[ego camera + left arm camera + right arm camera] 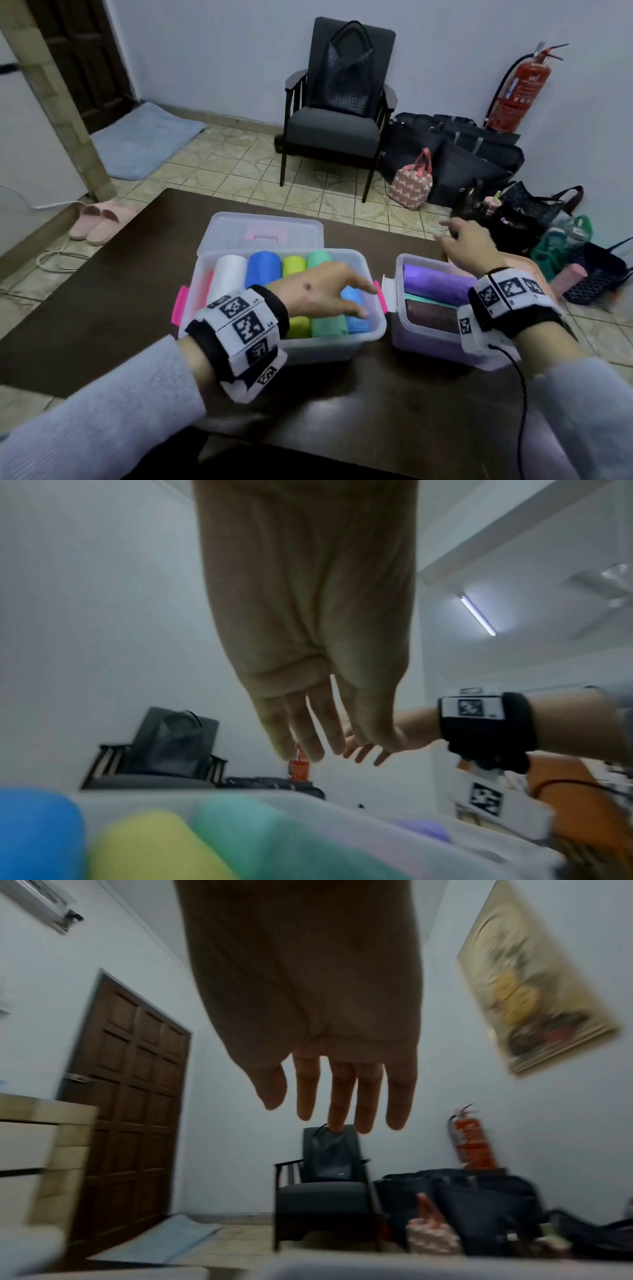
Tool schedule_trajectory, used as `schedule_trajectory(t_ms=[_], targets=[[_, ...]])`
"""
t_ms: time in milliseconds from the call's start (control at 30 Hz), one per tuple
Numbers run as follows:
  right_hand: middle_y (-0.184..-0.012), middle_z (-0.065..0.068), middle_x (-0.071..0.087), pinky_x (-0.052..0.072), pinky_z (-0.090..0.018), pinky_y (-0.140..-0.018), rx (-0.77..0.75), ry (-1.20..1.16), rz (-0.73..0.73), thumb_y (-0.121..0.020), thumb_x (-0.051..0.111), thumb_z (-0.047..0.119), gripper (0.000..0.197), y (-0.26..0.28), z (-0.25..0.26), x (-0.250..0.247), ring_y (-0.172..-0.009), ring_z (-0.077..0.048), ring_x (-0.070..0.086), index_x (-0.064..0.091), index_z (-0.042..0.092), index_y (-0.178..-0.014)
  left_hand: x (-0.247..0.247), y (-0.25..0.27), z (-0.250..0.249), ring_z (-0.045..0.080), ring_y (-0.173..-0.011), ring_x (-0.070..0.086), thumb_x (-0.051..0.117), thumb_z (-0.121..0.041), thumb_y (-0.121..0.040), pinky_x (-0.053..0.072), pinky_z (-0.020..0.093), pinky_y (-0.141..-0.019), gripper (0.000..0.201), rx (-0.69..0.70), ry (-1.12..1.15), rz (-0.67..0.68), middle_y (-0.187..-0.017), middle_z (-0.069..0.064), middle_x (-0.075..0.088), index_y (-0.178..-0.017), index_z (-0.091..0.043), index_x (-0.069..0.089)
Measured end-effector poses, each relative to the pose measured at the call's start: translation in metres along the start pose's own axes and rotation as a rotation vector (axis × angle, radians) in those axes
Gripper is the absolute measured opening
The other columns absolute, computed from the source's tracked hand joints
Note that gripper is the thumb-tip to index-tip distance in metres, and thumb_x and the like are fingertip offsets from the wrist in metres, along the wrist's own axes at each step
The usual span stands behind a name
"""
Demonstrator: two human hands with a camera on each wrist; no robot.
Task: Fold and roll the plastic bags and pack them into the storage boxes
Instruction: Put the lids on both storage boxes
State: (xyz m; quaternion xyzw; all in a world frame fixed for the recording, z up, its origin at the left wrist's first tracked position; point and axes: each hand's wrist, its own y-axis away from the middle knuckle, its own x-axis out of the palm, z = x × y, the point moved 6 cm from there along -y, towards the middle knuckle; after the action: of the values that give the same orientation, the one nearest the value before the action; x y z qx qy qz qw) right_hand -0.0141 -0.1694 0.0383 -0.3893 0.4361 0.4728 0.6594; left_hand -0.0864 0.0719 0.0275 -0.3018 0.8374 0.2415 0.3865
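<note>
A dark wooden bench (102, 291) stands in a tiled room, and the big storage box (363, 337) near its middle serves here as the landmark. Inside this box lie rolled bags (263, 269) in white, blue, yellow and green, in two rows, and its lid (267, 228) lies open just behind it. The left hand (318, 294) hovers over the right part of the box with straight, relaxed fingers (301, 739), holding nothing. Just right of the box is the small storage box (400, 329) with a purple roll (435, 282) and a brown roll (431, 315) inside. The right hand (469, 248) is above its far side, fingers (342, 1096) spread and empty.

I see no loose bag on the bench, so the packing seems almost finished; probably only closing the lids is left. Beyond the big box, on the floor, stand an armchair (335, 130), several bags (455, 154) and a fire extinguisher (520, 96), all well apart. Nothing seems to block the lids.
</note>
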Motion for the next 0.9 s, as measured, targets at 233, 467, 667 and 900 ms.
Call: schedule_trajectory(t_ms=[233,467,667,900], targets=[[-0.11,-0.004,0.065,0.045,-0.024,-0.082,-0.257,-0.187,0.285,-0.09,0.06,0.027,0.029,-0.053,0.14,0.029,-0.095,-0.017,0.06,0.064,0.015,-0.116,-0.083,-0.014,0.1,0.018,-0.122,0.051,0.069,-0.03,-0.083,0.039,0.033,-0.105,0.059,-0.464,-0.13,0.115,-0.135,0.001,0.053,-0.137,-0.022,0.046],[-0.136,-0.002,0.051,0.039,-0.029,-0.096,-0.46,0.197,0.527,-0.082,0.07,0.037,0.063,-0.104,0.2,0.128,-0.121,-0.022,0.05,0.044,0.019,-0.137,-0.082,-0.033,0.146,0.015,-0.092,0.058,0.064,-0.015,-0.088,0.054,0.027,-0.078,0.033,-0.504,0.121,0.349,-0.105,0.003,0.064,-0.118,-0.026,0.063],[-0.144,-0.007,0.042,0.035,-0.038,-0.107,-0.504,0.393,0.658,-0.063,0.082,0.048,0.106,-0.126,0.211,0.196,-0.132,-0.027,0.04,0.024,0.018,-0.147,-0.076,-0.046,0.161,0.011,-0.077,0.055,0.067,-0.01,-0.085,0.054,0.024,-0.064,0.03,-0.488,0.207,0.379,-0.088,-0.002,0.062,-0.108,-0.029,0.066],[-0.144,-0.009,0.034,0.036,-0.045,-0.106,-0.45,0.417,0.715,-0.049,0.091,0.04,0.123,-0.129,0.206,0.217,-0.132,-0.032,0.037,0.018,0.02,-0.146,-0.074,-0.048,0.161,0.01,-0.071,0.055,0.067,-0.011,-0.085,0.052,0.026,-0.065,0.03,-0.487,0.251,0.393,-0.082,-0.004,0.061,-0.11,-0.029,0.065]])
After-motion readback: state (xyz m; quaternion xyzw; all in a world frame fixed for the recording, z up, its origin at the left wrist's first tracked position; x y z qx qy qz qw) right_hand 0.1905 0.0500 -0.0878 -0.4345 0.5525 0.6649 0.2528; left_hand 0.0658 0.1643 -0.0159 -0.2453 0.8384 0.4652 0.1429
